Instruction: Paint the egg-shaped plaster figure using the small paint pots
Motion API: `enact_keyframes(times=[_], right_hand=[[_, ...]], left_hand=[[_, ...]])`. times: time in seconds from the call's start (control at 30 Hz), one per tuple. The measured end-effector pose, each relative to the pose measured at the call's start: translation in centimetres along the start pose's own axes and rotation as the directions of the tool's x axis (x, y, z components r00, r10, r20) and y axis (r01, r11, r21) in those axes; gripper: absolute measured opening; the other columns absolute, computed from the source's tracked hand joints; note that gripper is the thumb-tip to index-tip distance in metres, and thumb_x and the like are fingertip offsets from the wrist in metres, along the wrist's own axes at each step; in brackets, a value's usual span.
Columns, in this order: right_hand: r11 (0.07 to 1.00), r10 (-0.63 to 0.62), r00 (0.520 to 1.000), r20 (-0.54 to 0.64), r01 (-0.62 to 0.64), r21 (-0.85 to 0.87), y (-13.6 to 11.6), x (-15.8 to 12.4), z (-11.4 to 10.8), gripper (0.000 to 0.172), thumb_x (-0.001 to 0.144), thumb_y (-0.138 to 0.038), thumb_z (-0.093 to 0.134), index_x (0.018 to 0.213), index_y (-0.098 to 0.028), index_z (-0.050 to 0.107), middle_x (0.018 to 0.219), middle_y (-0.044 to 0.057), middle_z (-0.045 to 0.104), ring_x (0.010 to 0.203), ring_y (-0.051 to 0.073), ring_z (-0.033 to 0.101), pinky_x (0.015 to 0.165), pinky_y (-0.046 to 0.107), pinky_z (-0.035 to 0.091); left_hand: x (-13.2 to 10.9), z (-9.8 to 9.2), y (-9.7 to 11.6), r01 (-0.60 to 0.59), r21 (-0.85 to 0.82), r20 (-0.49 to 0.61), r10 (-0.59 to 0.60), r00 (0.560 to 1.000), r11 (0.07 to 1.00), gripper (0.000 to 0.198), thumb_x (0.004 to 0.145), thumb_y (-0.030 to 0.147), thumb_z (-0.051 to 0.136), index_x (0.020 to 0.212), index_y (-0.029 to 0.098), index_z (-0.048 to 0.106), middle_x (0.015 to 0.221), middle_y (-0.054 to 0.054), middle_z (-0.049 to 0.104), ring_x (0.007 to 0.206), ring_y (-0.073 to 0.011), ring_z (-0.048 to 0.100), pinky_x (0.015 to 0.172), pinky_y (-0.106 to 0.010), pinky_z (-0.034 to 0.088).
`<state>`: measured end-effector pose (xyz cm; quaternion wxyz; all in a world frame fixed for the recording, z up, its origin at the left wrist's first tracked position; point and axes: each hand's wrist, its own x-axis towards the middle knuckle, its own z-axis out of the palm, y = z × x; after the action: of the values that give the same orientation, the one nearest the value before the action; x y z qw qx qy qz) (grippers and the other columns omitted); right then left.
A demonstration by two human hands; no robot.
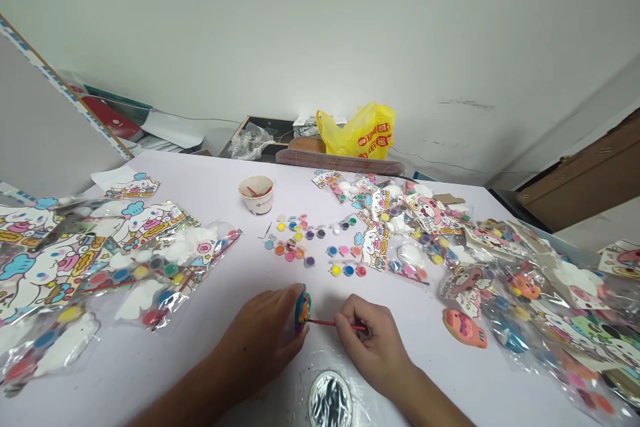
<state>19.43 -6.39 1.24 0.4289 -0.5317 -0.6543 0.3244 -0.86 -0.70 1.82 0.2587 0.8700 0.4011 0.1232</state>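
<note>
My left hand (267,328) is closed around a small painted figure (303,310) in blue, orange and green, its coloured face turned to the right. Much of the figure is hidden behind the fingers. In my right hand (373,340) a thin red paintbrush (325,323) is pinched, its dark tip touching or very near the figure's lower edge. Beyond the hands lie several small paint pots (290,250) in many colours. Below and between my forearms is a round silver disc (330,400) on the table.
A paper cup (257,195) with a red-handled brush in it stands behind the pots. Clear craft packets (150,267) cover the left side, and more packets (525,307) the right. Near them lies an orange painted figure (464,328). A yellow plastic bag (357,133) sits past the far edge.
</note>
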Motion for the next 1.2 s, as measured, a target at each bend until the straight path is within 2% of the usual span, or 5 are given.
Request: enact_keyframes(times=[0.33,0.5,0.8,0.97,1.2], right_hand=[[1.000,0.016,0.999,0.031,-0.016,0.024,0.0,0.1,0.1,0.029,0.093,-0.026,0.050,0.068,-0.022,0.039,0.055,-0.008,0.034,0.048,0.010,0.030,0.045,0.021,0.026],[0.999,0.028,1.000,-0.003,-0.028,0.036,0.2,0.0,-0.1,0.030,0.093,-0.026,0.049,0.067,-0.023,0.036,0.055,-0.008,0.031,0.048,0.010,0.029,0.045,0.022,0.025],[0.990,0.114,0.992,-0.058,-0.109,0.085,1.4,-0.1,-0.1,0.035,0.097,-0.039,0.048,0.068,-0.021,0.042,0.056,-0.007,0.033,0.051,0.011,0.029,0.048,0.024,0.024],[0.983,0.167,0.984,-0.059,-0.162,0.086,1.8,0.0,-0.1,0.039,0.098,-0.046,0.046,0.067,-0.021,0.043,0.055,-0.006,0.037,0.050,0.011,0.031,0.049,0.024,0.025],[0.976,0.190,0.981,-0.038,-0.185,0.112,1.5,0.2,-0.1,0.039,0.097,-0.047,0.048,0.069,-0.020,0.047,0.055,-0.006,0.038,0.051,0.011,0.032,0.050,0.025,0.025]], left_hand=[[0.0,0.0,0.0,-0.003,-0.005,-0.007,0.002,1.000,1.000,0.025,0.086,0.022,0.052,0.110,0.022,0.047,0.081,-0.001,0.063,0.075,-0.0236,0.061,0.066,-0.032,0.042],[0.2,0.1,-0.3,-0.018,-0.005,-0.028,0.018,0.999,1.000,0.027,0.087,0.024,0.052,0.114,0.022,0.046,0.082,-0.001,0.064,0.074,-0.0235,0.062,0.066,-0.033,0.043],[0.2,-0.8,0.1,0.009,-0.091,0.080,-0.002,0.997,0.996,0.032,0.088,0.027,0.058,0.118,0.024,0.046,0.088,0.000,0.066,0.080,-0.0216,0.062,0.073,-0.032,0.045],[0.5,-1.5,-0.1,0.091,-0.211,0.161,-0.057,0.985,0.973,0.036,0.087,0.029,0.060,0.120,0.026,0.045,0.093,0.002,0.067,0.078,-0.0181,0.062,0.069,-0.027,0.045],[0.4,-1.4,-0.4,0.087,-0.222,0.162,-0.052,0.985,0.971,0.039,0.086,0.028,0.061,0.122,0.026,0.045,0.097,0.000,0.067,0.080,-0.0184,0.062,0.069,-0.027,0.045]])
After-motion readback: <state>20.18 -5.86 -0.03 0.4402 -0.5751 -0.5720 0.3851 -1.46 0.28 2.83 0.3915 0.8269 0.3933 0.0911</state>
